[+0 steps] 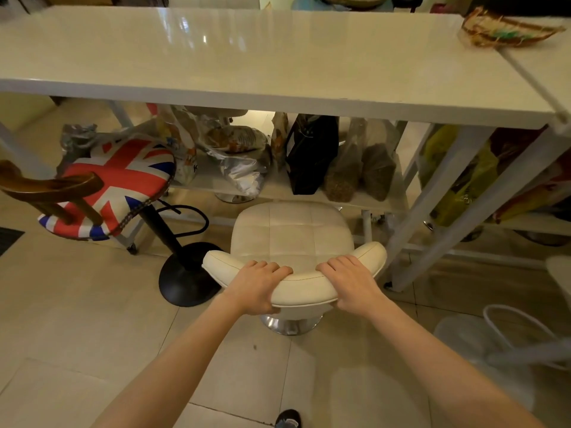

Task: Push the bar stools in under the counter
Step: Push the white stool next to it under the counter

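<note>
A cream padded bar stool with a low curved backrest and a chrome base stands on the tiled floor in front of the white counter. Its seat lies just short of the counter's front edge. My left hand grips the left part of the backrest, fingers over the top. My right hand grips the right part the same way. A second stool with a Union Jack seat, wooden backrest and black base stands to the left, its seat partly under the counter.
Under the counter a low shelf holds several bags and packets. White counter legs slant down on the right. A woven basket sits on the counter's right end. A white wire object lies on the floor at the right.
</note>
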The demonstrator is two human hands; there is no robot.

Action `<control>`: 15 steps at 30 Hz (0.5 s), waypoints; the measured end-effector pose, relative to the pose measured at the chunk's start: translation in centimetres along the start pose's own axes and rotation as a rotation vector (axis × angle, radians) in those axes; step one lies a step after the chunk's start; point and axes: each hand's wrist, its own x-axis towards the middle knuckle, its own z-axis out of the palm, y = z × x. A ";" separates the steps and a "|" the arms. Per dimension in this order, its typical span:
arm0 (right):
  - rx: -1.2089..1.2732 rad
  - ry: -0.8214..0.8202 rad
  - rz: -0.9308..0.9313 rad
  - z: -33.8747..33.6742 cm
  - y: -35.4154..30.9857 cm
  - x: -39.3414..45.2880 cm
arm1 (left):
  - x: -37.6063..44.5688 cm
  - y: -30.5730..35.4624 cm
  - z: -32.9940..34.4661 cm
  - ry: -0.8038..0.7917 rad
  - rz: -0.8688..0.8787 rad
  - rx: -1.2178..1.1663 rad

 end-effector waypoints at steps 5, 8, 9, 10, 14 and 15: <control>-0.007 0.000 0.038 0.1 -0.6 0.9 | 0.3 -1.5 -0.2 -0.007 0.027 0.015; 0.002 0.021 0.053 0.5 -1.5 1.3 | 0.1 -2.5 -0.3 -0.005 0.040 0.035; 0.007 0.030 0.064 0.6 -1.9 1.5 | 0.0 -2.9 -0.4 -0.003 0.045 0.039; 0.008 0.039 0.075 0.6 -2.3 1.7 | -0.2 -3.3 -0.5 0.000 0.049 0.040; 0.010 0.044 0.103 0.6 -4.6 2.3 | -1.1 -5.1 -0.5 0.009 0.055 0.037; 0.011 0.036 0.110 0.6 -5.0 2.4 | -1.2 -5.5 -0.6 0.007 0.056 0.037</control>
